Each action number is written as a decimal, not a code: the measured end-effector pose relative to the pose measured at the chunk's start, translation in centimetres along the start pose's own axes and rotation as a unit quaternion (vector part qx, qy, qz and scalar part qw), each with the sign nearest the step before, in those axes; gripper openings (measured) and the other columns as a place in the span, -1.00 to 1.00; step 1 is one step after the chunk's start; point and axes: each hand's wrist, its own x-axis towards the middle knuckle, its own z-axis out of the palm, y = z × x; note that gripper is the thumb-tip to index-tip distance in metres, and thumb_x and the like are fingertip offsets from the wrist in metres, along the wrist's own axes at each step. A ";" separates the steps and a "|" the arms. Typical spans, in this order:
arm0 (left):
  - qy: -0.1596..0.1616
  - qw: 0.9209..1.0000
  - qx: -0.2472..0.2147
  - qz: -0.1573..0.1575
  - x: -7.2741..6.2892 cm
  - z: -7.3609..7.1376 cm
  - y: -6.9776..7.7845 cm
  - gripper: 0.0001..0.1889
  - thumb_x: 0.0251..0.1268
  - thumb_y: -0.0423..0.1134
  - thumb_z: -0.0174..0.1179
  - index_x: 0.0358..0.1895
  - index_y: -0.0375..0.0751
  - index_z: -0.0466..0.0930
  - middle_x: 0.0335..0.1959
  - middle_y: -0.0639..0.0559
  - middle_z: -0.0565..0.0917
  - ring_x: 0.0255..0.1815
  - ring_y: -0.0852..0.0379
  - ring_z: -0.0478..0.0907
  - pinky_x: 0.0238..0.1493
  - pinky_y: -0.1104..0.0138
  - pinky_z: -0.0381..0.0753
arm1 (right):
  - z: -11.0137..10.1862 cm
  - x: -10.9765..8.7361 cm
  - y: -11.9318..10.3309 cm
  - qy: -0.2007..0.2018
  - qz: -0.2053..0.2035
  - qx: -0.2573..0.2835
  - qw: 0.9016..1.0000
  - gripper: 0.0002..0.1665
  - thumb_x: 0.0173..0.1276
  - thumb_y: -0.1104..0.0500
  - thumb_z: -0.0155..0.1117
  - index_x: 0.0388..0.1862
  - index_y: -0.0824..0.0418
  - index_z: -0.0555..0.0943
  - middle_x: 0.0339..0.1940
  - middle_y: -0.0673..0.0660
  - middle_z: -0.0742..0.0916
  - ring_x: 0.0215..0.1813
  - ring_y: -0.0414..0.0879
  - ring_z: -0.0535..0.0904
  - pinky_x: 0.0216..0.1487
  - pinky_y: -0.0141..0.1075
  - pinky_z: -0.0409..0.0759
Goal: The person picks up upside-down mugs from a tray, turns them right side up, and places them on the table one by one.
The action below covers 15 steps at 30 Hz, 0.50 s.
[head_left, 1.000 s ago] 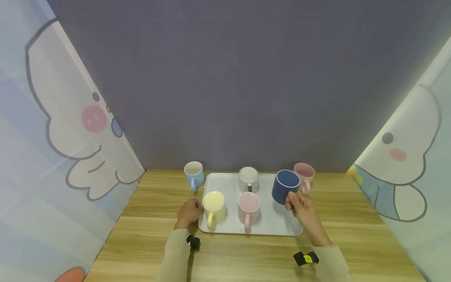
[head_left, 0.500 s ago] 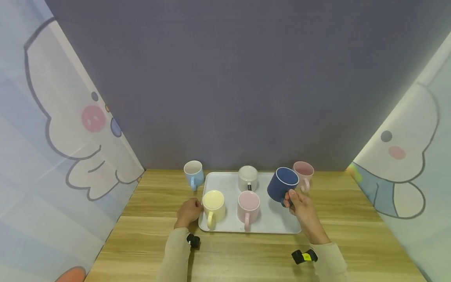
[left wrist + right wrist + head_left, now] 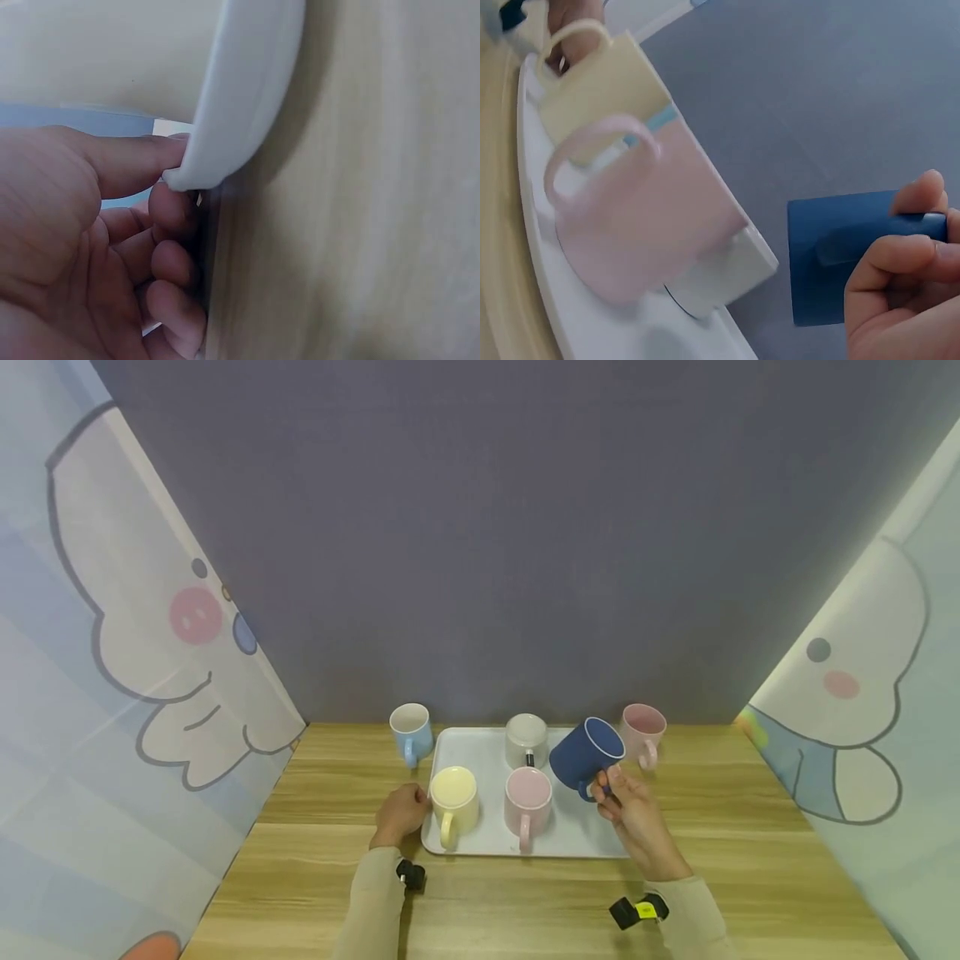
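Note:
My right hand (image 3: 636,814) grips a dark blue mug (image 3: 583,756) by its handle. The mug hangs above the right part of a white tray (image 3: 480,839), tilted with its mouth up and to the right. At the tray's left edge my left hand (image 3: 402,814) pinches the rim; in the left wrist view the thumb lies over the tray rim (image 3: 240,97) and a finger is under it. Upside down on the tray stand a yellow mug (image 3: 454,797), a pink mug (image 3: 528,802) and, behind it, a white mug (image 3: 527,739) with a dark handle.
Upright on the wooden table (image 3: 517,906) are a light blue mug (image 3: 412,731) behind the tray's left corner and another pink mug (image 3: 642,727) at its back right. A grey wall (image 3: 480,543) rises behind them, with cartoon-printed panels on both sides.
In my right hand the blue mug has moved left over the tray and tipped further, its base swinging left. My left hand has stayed at the tray's edge.

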 end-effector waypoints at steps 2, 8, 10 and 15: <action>-0.001 1.000 0.000 -0.001 0.0 -0.1 0.1 -0.85 0.26 -0.19 0.16 -0.47 -0.08 0.52 -0.50 0.03 0.57 -0.47 0.08 0.46 -0.47 0.26 0.31 | 0.1 0.0 0.1 -0.009 0.008 0.033 0.999 -0.59 0.69 0.00 -0.17 -0.28 0.11 0.54 -0.37 -0.12 0.57 -0.41 -0.33 0.40 -0.45 -0.50 0.27; -0.003 1.000 0.001 -0.001 0.0 -0.1 0.1 -0.84 0.27 -0.19 0.17 -0.47 -0.09 0.53 -0.50 0.03 0.57 -0.47 0.08 0.46 -0.47 0.26 0.31 | 0.5 0.0 0.6 -0.071 0.026 0.178 0.981 -0.52 0.71 0.04 -0.32 -0.23 0.12 0.56 -0.31 -0.11 0.59 -0.39 -0.28 0.34 -0.33 -0.45 0.17; -0.003 1.000 -0.001 -0.001 0.0 -0.1 0.1 -0.83 0.29 -0.18 0.18 -0.47 -0.09 0.53 -0.50 0.03 0.57 -0.47 0.08 0.46 -0.47 0.26 0.32 | 0.6 0.1 0.7 -0.099 0.030 0.225 0.969 -0.48 0.71 0.05 -0.40 -0.21 0.13 0.56 -0.30 -0.08 0.62 -0.37 -0.26 0.35 -0.29 -0.40 0.13; -0.005 1.000 -0.003 -0.005 0.1 0.0 0.1 -0.81 0.32 -0.17 0.19 -0.47 -0.10 0.53 -0.50 0.03 0.57 -0.47 0.08 0.47 -0.48 0.25 0.31 | 1.1 0.5 1.0 -0.147 0.045 0.333 0.930 -0.38 0.71 0.05 -0.52 -0.18 0.16 0.58 -0.26 -0.04 0.66 -0.21 -0.24 0.55 -0.24 -0.44 0.39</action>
